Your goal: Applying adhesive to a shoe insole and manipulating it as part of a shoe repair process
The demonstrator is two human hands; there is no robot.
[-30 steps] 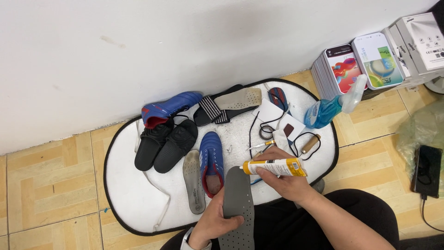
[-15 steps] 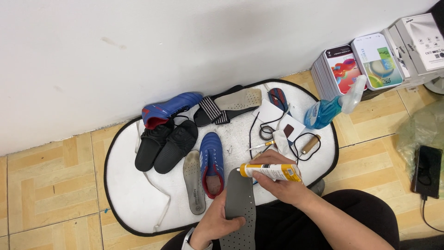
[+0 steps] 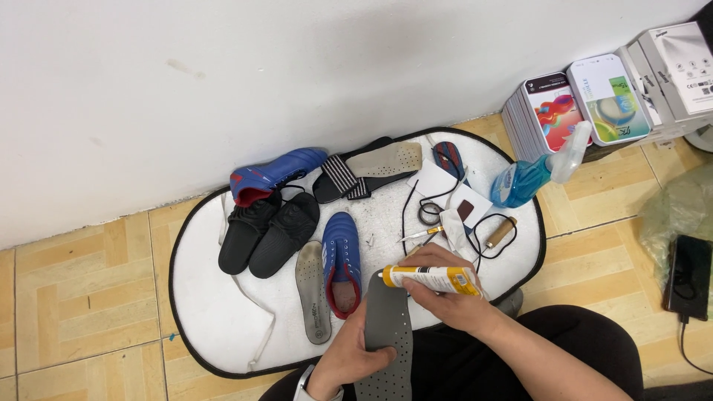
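Observation:
My left hand [image 3: 355, 355] grips a grey perforated insole [image 3: 386, 327] by its left edge and holds it over my lap. My right hand [image 3: 445, 293] is closed around a yellow and white glue tube [image 3: 431, 279], lying sideways with its nozzle at the insole's upper end. A blue shoe with a red lining [image 3: 342, 261] lies on the white mat [image 3: 223, 327] just beyond the insole, with a beige insole [image 3: 313, 289] beside it.
Further back on the mat are a pair of black slides [image 3: 267, 230], a second blue shoe [image 3: 275, 174], a black sandal with a tan insole [image 3: 371, 169], cords and small tools. A blue spray bottle [image 3: 531, 177], boxes [image 3: 594, 100] and a phone [image 3: 689, 276] lie to the right.
My right hand has brought the glue tube down and left, from above the mat to the top end of the grey insole. My left hand keeps its hold on the insole.

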